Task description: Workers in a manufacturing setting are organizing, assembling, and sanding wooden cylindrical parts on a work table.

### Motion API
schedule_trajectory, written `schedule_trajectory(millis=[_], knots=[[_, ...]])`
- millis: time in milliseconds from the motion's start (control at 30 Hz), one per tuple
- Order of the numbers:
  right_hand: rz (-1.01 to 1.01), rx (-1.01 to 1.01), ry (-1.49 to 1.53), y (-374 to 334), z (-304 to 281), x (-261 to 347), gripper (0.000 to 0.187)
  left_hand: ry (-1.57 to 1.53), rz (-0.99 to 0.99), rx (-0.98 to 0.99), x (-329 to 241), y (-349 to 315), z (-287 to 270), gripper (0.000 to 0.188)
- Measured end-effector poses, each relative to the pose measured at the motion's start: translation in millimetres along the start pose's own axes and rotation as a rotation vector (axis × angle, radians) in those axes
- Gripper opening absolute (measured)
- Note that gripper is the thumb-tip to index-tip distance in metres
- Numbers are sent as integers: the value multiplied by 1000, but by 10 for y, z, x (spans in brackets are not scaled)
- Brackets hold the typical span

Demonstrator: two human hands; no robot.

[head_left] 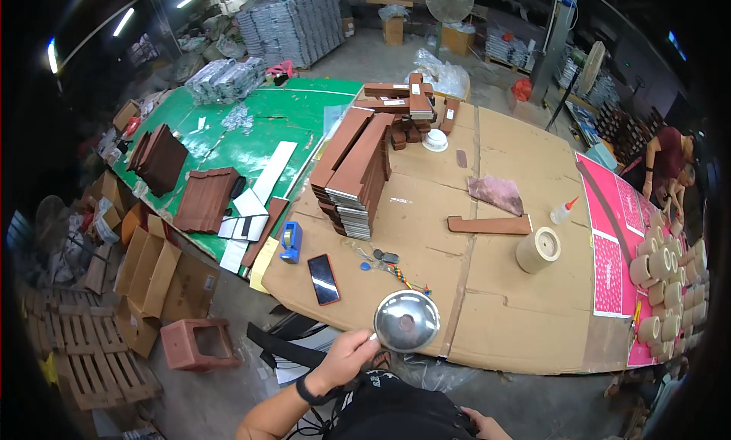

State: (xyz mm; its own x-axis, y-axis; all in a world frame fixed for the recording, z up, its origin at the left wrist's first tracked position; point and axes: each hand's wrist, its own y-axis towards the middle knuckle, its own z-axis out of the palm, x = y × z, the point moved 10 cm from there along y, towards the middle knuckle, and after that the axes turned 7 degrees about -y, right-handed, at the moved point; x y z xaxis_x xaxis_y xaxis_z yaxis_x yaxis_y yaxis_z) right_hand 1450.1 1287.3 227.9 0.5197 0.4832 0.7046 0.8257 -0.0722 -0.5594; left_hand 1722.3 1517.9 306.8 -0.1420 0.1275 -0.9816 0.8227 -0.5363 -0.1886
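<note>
My left hand (352, 358) is closed on the rim of a round, shiny silver dish (407, 321) with a brownish spot at its middle. It is held over the front edge of the cardboard-covered table (502, 318); whether it is a lid or a shallow bowl I cannot make out. Just beyond it lie a colourful beaded cord (402, 275) and a dark key fob (388, 257). A phone (324, 279) with a red edge rests to the left, near a blue tape dispenser (291, 242). Low by my body, my right hand (486, 425) shows only in part, its fingers mostly hidden.
Brown boards (356, 166) stand stacked mid-table, with more piled behind. Right of them are a brown strip (489, 224), a cream cylinder (537, 250) and a red-tipped bottle (563, 210). Several cream cylinders (659, 265) crowd the far right near another person (664, 162). A stool (196, 344) stands left.
</note>
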Motion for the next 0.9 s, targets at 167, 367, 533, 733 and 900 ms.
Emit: schedule_trajectory(millis=[167, 367, 533, 733, 900], knots=[[57, 146, -105, -20, -8, -362, 49, 0, 231, 114, -1058, -629, 254, 19], [-70, -21, 66, -142, -295, -347, 40, 84, 222, 161, -1473, -1209, 559, 17], [-468, -216, -181, -209, -776, -156, 23, 150, 191, 246, -1614, -1450, 900, 19], [-594, -524, -112, -767, -1702, 777, 26, 253, 132, 291, -1557, -1528, 1365, 21], [-991, -626, -325, -1541, -1889, 1885, 26, 229, 130, 371, -1474, -1524, 1769, 22]])
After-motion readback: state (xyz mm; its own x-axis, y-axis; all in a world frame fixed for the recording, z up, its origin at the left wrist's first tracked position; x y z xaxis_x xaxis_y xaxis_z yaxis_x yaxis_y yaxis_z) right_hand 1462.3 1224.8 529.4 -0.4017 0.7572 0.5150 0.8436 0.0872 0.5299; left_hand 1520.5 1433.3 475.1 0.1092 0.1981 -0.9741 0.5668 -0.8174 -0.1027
